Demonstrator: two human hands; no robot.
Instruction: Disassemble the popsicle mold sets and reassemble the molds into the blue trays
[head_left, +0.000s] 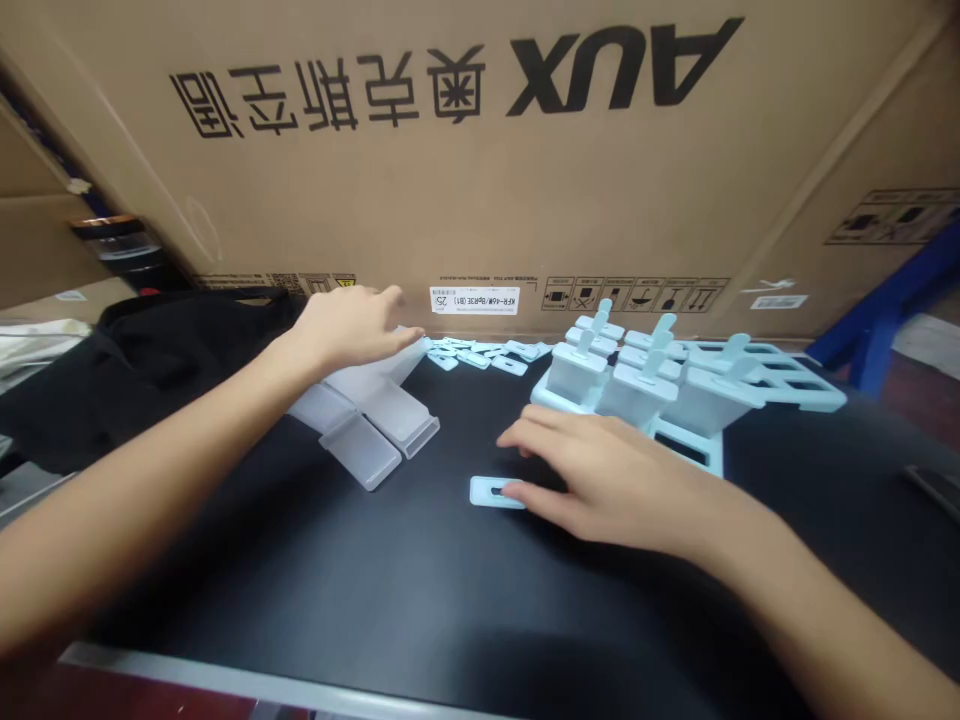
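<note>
1. Fingers of the right hand [600, 475] lay flat and spread on the black matte tabletop [337, 590], gripping nothing; the fingertips touched one edge of a small pale-blue slotted plastic lid [491, 491], apparently pinning it so it could not slide.
2. Left hand [352, 325] reached forward with loosely extended fingers resting on the upper ends of the translucent white plastic mould cups [371, 420], which lay tipped on their sides in a row; whether it was actually clasping one could not be told.
3. More pale-blue slotted lids [487, 355] lay scattered near the brown printed cardboard box [480, 150], within easy reach of both hands.
4. Just beyond the right hand stood the pale-blue plastic ice-lolly rack [757, 385], several capped moulds with sticks [645, 370] seated upright in its openings.
</note>
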